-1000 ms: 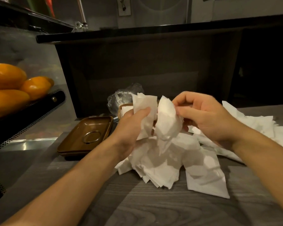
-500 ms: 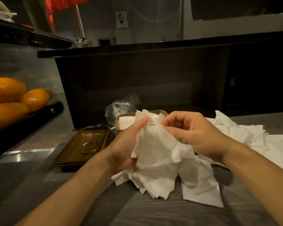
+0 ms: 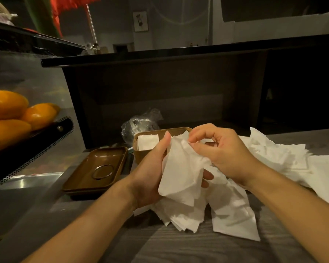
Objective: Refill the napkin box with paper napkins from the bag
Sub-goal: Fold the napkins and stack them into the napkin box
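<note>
Napkins (image 3: 180, 168) fill both hands above the grey wood-grain tabletop (image 3: 179, 247). The left hand (image 3: 152, 175) cups a loose white bunch from underneath, thumb up along its near side and fingertips showing past its right edge, so it grips the paper. The right hand (image 3: 222, 154) is curled over the top of the same bunch, thumb and forefinger pinching a crumpled corner. Below the hands a fanned stack of napkins (image 3: 182, 217) lies on the tabletop, with one flat sheet (image 3: 234, 217) just to its right. A wider heap of napkins (image 3: 285, 158) spreads over the right side of the tabletop, behind the right forearm.

The napkin box (image 3: 141, 154), a brown open-topped container, stands just behind the left hand; a few square napkins (image 3: 147, 141) sit inside it at its left end, and the held bunch hides its right part. Behind the box lies a crumpled clear plastic bag (image 3: 141, 122); what it holds cannot be made out. To the left of the box rests the brown lid (image 3: 95, 169), upside down like a shallow tray, with a metal ring on it.

At the far left, orange fruits (image 3: 10, 114) are piled in a black perforated basket (image 3: 36, 147), and a dark counter wall (image 3: 160, 92) rises behind everything
</note>
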Demonstrator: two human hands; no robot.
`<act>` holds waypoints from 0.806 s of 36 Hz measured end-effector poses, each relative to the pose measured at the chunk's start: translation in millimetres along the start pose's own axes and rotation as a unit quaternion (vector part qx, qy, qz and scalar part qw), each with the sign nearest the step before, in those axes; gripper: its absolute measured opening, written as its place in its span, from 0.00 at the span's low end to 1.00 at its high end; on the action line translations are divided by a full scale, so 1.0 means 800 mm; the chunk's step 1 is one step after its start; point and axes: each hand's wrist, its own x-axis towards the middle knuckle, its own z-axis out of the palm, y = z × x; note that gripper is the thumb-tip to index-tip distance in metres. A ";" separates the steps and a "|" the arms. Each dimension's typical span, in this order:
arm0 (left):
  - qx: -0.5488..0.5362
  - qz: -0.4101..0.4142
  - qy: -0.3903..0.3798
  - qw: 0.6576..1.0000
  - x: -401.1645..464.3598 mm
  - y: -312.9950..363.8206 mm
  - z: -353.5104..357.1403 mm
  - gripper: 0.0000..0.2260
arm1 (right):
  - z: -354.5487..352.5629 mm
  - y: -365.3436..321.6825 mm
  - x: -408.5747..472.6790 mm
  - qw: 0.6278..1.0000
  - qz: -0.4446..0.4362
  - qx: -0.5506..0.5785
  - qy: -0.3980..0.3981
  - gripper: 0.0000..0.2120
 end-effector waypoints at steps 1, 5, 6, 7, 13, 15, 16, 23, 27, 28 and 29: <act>-0.003 -0.003 -0.009 1.000 -0.001 0.001 0.001 0.28 | 0.001 0.002 0.001 1.000 -0.003 -0.014 0.005 0.01; -0.012 -0.002 -0.057 0.998 -0.006 0.001 0.003 0.22 | 0.001 0.002 0.002 0.999 -0.011 -0.035 0.004 0.02; -0.012 -0.009 -0.069 0.997 -0.007 0.001 0.003 0.19 | 0.000 0.001 0.002 0.999 -0.012 -0.032 -0.004 0.02; -0.012 -0.023 -0.075 0.997 -0.007 0.000 0.000 0.20 | -0.001 0.001 0.002 1.000 -0.009 -0.025 -0.011 0.02; -0.048 -0.074 -0.095 0.992 -0.008 0.003 -0.005 0.26 | -0.023 -0.008 0.007 0.975 0.142 0.096 -0.140 0.32; -0.065 -0.059 -0.097 0.991 -0.009 0.004 -0.005 0.24 | -0.026 -0.007 0.002 0.966 0.128 0.085 -0.210 0.29; -0.061 -0.053 -0.103 0.991 -0.010 0.005 -0.004 0.22 | -0.025 -0.007 0.000 0.965 0.108 0.071 -0.228 0.24; -0.015 -0.037 -0.073 0.997 -0.014 0.011 -0.003 0.22 | -0.019 0.005 0.004 0.991 0.057 0.059 -0.109 0.06; 0.083 0.053 0.123 0.988 -0.002 0.010 -0.010 0.15 | -0.027 0.013 0.010 0.986 0.109 0.103 -0.072 0.05; 0.093 0.075 0.152 0.981 -0.001 0.009 -0.013 0.15 | -0.028 0.014 0.011 0.986 0.110 0.101 -0.077 0.06; 0.110 0.093 0.164 0.976 -0.001 0.008 -0.015 0.15 | -0.028 0.014 0.010 0.986 0.103 0.091 -0.092 0.09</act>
